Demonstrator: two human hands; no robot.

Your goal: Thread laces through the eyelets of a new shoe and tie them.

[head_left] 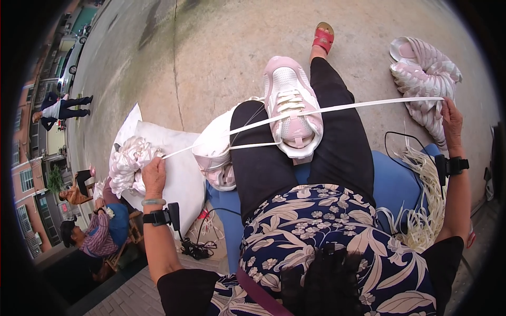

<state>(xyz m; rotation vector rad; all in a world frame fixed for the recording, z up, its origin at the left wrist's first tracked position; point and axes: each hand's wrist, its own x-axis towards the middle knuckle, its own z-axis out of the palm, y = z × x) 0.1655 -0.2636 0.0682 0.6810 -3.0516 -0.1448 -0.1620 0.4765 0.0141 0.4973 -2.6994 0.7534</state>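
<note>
**Lace stretched taut across the shoe on the lap**

White flat shoelace (337, 109) runs nearly level, left to right, passing over the pink-and-white sneaker (293, 108) that rests sole-down on the person's thigh; left hand (153, 176) has its fingers pinched on the lace's left end, right hand (451, 122) has its fingers closed on the far right end; the shoe lies between both hands, somewhat nearer the left; a second lace strand runs lower, from the shoe toward the left; whether the lace is threaded through the eyelets is hard to make out; right fingertips partly hidden behind the stack of pink uppers (426, 73); bundle of loose laces (421, 210) by the right forearm.
</note>
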